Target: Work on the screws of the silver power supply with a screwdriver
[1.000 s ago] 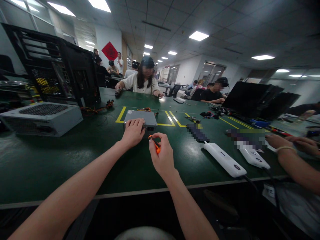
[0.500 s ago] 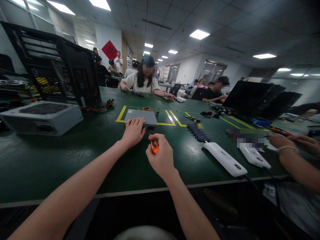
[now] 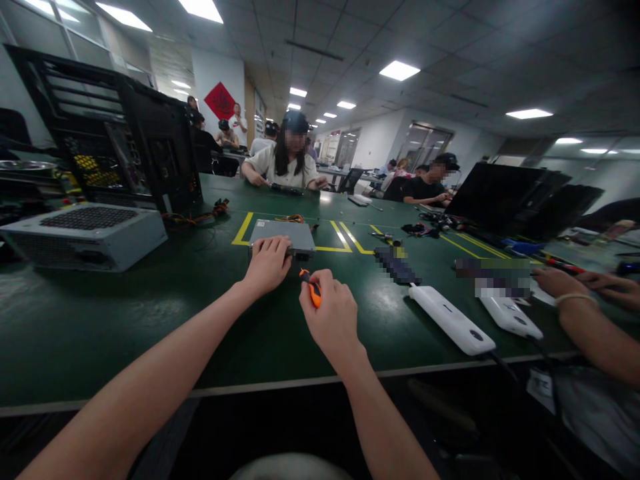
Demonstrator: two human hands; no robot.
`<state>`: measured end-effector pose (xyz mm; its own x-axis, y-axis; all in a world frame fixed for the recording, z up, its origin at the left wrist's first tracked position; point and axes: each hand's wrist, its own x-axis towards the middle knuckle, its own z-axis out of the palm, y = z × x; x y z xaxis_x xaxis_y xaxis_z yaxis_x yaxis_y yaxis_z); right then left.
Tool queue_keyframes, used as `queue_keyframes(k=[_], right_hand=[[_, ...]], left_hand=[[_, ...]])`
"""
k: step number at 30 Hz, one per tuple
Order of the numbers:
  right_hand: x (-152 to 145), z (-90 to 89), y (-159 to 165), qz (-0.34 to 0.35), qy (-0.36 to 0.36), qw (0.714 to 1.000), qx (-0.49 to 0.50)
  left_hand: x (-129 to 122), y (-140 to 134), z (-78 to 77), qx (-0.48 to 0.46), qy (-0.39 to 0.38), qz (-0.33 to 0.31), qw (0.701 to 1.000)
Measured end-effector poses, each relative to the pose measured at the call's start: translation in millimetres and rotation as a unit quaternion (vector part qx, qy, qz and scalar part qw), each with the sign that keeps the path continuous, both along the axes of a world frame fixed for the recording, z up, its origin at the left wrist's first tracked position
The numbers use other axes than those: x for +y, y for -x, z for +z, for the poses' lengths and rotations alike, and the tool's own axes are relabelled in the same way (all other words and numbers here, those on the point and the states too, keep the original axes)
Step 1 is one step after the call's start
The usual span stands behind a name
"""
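On the green table before me is a flat grey metal power supply (image 3: pixel 295 235) with a socket on its near side. My left hand (image 3: pixel 270 263) grips its near left edge, fingers laid over the top. Just to the right and nearer to me, my right hand (image 3: pixel 331 310) is closed around an orange and black screwdriver (image 3: pixel 315 291). Its tip points up and left at the near face of the power supply; I cannot tell whether it touches. Coloured wires (image 3: pixel 291 218) come out behind the power supply.
A larger power supply (image 3: pixel 100 233) and a black computer case (image 3: pixel 120 133) stand left. White power banks (image 3: pixel 453 320) with cables lie right, beside a co-worker's hands (image 3: pixel 560 283). Another person (image 3: pixel 287 160) sits across the table (image 3: pixel 200 360). Black monitors (image 3: pixel 505 200) stand far right.
My right hand has drawn slightly right and down with the screwdriver. My left hand stays on the power supply. The person opposite has pulled an arm back from the white object.
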<state>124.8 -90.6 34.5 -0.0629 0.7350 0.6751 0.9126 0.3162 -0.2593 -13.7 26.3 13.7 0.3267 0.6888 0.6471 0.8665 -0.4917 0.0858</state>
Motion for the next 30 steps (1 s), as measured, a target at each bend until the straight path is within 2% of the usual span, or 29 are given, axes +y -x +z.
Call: queue_keyframes(k=[5, 11, 15, 18, 25, 30], right_hand=[[-1.5, 4.5, 1.3, 0.016, -0.023, 0.999, -0.039], [0.2, 3.9, 4.2, 0.034, -0.009, 0.999, 0.036], [2.3, 3.6, 4.2, 0.077, -0.042, 0.994, 0.067], [3.4, 4.7, 3.9, 0.080, -0.067, 0.993, 0.054], [4.7, 2.9, 7.0, 0.072, -0.066, 0.995, 0.016], [2.9, 1.0, 8.5, 0.108, -0.057, 0.992, 0.020]], left_hand=[[1.3, 0.3, -1.3, -0.003, -0.001, 0.002, 1.000], [0.6, 0.4, 0.3, -0.002, 0.008, -0.004, 1.000], [0.3, -0.4, 0.4, -0.008, 0.010, -0.001, 1.000], [0.4, -0.5, 0.2, -0.001, 0.004, 0.001, 1.000], [1.5, -0.1, -0.5, 0.004, 0.002, 0.001, 1.000], [1.9, -0.3, -0.9, -0.004, 0.003, 0.000, 1.000]])
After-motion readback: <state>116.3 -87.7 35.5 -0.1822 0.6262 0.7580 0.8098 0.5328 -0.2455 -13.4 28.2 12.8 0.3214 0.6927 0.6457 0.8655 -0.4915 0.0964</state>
